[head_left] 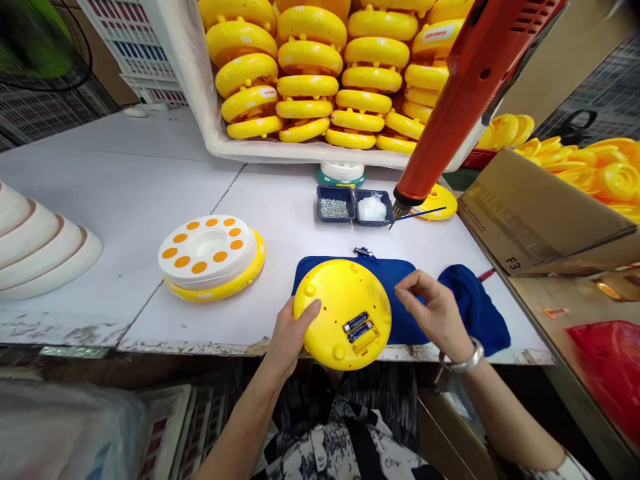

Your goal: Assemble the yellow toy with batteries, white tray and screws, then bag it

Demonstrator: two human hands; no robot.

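Note:
My left hand (pixel 290 331) grips a round yellow plastic base (pixel 320 340) by its left edge, thumb on top, its underside facing up. Two dark blue batteries (pixel 358 327) lie in the base's open compartment, which has a bare slot below them. To the right of the base, apart from it, my right hand (pixel 436 310) is raised with its fingers curled in a pinch; whatever may be between the fingertips is too small or hidden to tell. A blue cloth (pixel 407 293) lies under both. Just beyond the cloth rests a loose battery (pixel 363 253).
A red electric screwdriver (pixel 445 127) hangs over the table's right side. Dark trays of screws (pixel 334 207) and white grease-like stuff (pixel 372 207) sit behind. White discs with orange dots (pixel 207 247) stand left. A crate of yellow bases (pixel 305 87) stands behind, a cardboard box (pixel 530 213) right.

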